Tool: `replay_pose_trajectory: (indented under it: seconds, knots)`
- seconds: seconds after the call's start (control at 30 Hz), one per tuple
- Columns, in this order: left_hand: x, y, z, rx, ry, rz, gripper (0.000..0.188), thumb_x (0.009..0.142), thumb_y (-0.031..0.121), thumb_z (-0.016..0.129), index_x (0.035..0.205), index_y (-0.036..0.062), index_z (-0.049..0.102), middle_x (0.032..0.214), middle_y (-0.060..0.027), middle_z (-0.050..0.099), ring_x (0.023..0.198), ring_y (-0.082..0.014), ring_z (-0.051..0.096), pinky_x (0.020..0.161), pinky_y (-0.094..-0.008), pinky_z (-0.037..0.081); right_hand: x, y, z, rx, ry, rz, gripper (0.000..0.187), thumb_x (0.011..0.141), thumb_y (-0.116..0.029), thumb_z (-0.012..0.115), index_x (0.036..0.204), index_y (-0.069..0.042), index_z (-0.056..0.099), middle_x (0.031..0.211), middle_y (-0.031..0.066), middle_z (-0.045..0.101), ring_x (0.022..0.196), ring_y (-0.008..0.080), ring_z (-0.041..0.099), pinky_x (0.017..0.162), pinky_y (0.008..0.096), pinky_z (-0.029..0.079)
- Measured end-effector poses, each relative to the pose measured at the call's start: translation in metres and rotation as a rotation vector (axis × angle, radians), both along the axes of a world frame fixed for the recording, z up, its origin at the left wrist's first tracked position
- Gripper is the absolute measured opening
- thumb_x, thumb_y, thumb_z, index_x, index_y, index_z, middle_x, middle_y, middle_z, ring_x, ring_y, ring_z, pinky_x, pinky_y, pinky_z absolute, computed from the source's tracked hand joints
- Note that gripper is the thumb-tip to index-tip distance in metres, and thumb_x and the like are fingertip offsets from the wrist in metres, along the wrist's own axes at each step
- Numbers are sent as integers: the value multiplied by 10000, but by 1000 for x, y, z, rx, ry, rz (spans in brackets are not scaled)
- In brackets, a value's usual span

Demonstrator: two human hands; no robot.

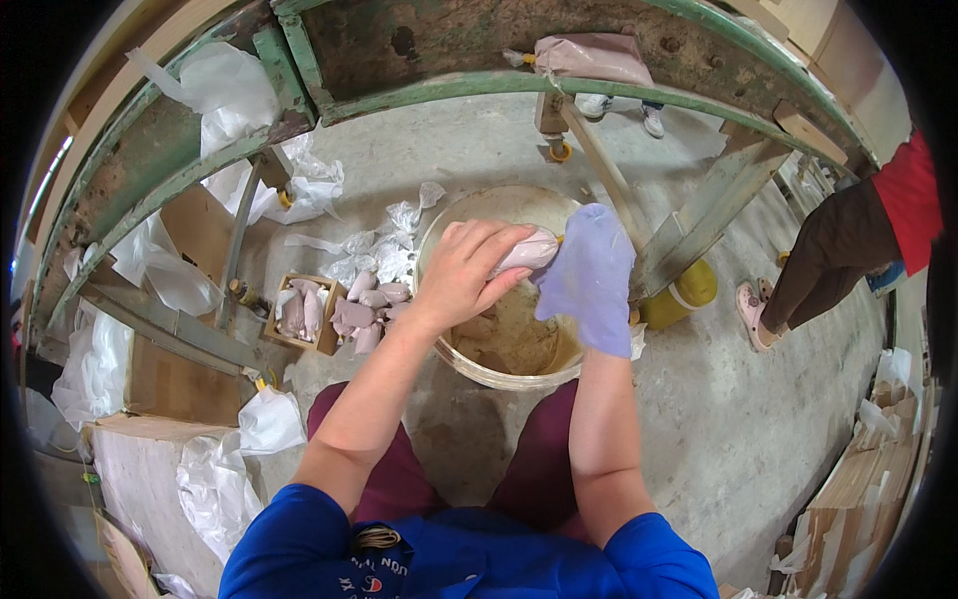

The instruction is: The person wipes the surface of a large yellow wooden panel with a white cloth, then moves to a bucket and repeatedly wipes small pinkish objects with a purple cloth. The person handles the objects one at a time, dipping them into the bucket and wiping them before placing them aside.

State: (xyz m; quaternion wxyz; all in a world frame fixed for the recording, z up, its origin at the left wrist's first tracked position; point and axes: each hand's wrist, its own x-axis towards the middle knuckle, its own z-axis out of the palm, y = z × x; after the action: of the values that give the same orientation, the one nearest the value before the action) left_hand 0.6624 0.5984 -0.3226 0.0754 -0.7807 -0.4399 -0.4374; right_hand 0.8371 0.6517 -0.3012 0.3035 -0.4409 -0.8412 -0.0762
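Above one round pale plastic bucket (469,364), left hand (464,275) grasping one pinkish filled plastic pouch (529,250), gloved right hand (591,275) wiping it, grip unclear.

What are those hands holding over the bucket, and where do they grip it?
The left hand grips a small pinkish pouch around its near end. The right hand, under a purple cloth, presses against its far end, above the bucket.

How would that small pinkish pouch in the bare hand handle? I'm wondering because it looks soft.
The pinkish pouch probably feels soft and yielding: the left hand wraps around it and its rounded end bulges out. Its glossy skin suggests it may be slippery, especially over the bucket of brownish liquid. The gloved right hand is beside it.
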Motion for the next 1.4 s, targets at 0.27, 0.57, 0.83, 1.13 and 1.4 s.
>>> replay_pose_trajectory:
  seconds: [0.27,0.57,0.83,1.13,1.4]
  knots:
    - [-3,-2,1,-219,-339,-133,429,819,242,642,1190,57,533,1064,-113,577,966,-248,558,842,-332,418,18,20,-19,-439,625,139,356,579,-179,716,827,-37,503,701,103,527,610,253,577,518,312,454]
    - [-15,-2,-7,-753,-808,-490,439,915,309,547,1250,33,480,1132,-53,568,1037,-171,545,860,-302,449,0,-17,24,-1213,1014,250,134,835,-144,523,734,-61,490,638,61,531,438,205,564,386,314,405]
    - [-7,-1,-9,-1074,-1144,-530,445,943,361,489,1238,29,466,1032,-72,600,801,-144,611,634,-273,512,2,0,-5,54,140,188,362,463,-118,737,715,-71,482,690,113,494,701,335,509,567,415,409]
    - [17,-2,-2,-1155,-1281,-743,412,963,381,432,1158,24,497,872,-84,604,668,-157,601,582,-273,490,-4,7,-9,-921,1593,110,290,645,-197,700,727,-44,468,670,106,483,635,236,487,580,353,417]
    - [-10,-5,-7,-1140,-1292,-537,391,952,355,460,1151,21,500,879,-88,604,642,-154,596,566,-280,503,3,-7,19,-762,1304,-128,195,848,-265,515,784,-91,454,705,4,430,654,128,431,585,288,399]
